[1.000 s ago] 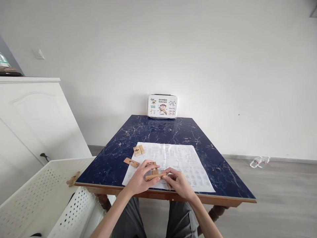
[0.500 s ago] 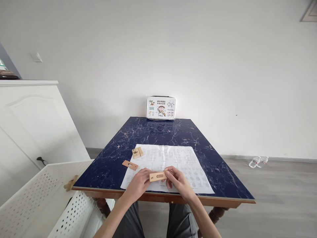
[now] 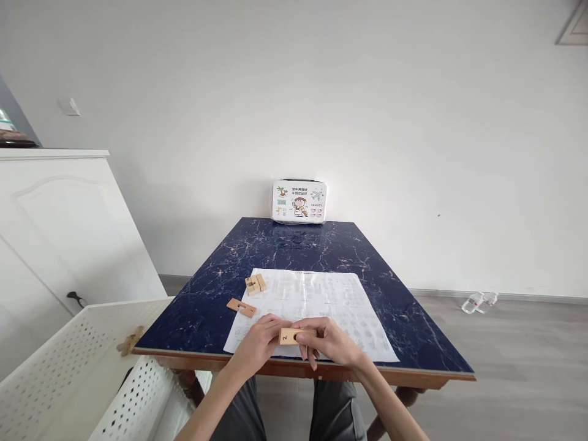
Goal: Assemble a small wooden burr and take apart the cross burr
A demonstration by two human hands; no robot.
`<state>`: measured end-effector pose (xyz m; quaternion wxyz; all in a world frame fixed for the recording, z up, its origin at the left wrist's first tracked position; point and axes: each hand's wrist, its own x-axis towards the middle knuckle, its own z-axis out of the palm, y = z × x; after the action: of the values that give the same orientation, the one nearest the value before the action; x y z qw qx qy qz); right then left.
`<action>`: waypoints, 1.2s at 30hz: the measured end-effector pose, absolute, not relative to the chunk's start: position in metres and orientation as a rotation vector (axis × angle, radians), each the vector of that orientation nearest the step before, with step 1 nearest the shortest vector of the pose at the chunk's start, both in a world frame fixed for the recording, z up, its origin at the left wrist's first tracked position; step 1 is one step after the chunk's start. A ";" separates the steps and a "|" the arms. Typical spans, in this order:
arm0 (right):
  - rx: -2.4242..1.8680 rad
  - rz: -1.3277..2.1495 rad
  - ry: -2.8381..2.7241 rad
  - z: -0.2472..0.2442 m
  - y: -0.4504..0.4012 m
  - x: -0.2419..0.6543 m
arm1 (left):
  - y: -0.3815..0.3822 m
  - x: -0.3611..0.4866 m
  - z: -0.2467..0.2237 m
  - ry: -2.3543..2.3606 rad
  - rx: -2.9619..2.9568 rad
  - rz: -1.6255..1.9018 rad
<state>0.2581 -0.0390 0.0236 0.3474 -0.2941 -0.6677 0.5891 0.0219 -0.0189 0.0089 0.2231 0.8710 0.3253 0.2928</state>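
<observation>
A small wooden piece marked 2 [image 3: 285,336] is held between both hands above the near edge of a printed paper sheet [image 3: 316,294]. My left hand [image 3: 260,343] grips its left end. My right hand [image 3: 333,344] pinches it from the right, the thumb lying over the slot. To the upper left, a block of wooden pieces [image 3: 255,284] rests on the sheet's corner. Below that block, a flat wooden piece with a notch [image 3: 241,307] lies partly on the sheet and partly on the table.
The blue marbled table [image 3: 294,245] carries a white cartoon case [image 3: 299,201] against the wall. At left are a white perforated basket [image 3: 133,398] and a white cabinet [image 3: 68,220]. Clear plastic bottles [image 3: 479,302] lie on the floor at right.
My right hand has shifted left over the held piece, its thumb now covering the slot. The held piece sits slightly lower in view.
</observation>
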 end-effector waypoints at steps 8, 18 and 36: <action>-0.759 1.470 -1.512 0.018 -0.042 0.266 | -0.019 0.024 0.013 1.019 2.312 0.858; -1.091 1.020 -1.374 -0.027 -0.025 0.275 | -0.014 0.020 0.011 1.290 2.145 1.055; -1.136 0.989 -1.416 -0.018 -0.033 0.276 | 0.004 -0.079 0.031 1.387 2.652 0.590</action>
<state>0.2755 -0.0326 -0.0181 0.5115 -0.4722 -0.5885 0.4112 -0.0787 0.0040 0.0313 0.0455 0.8686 0.4541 0.1932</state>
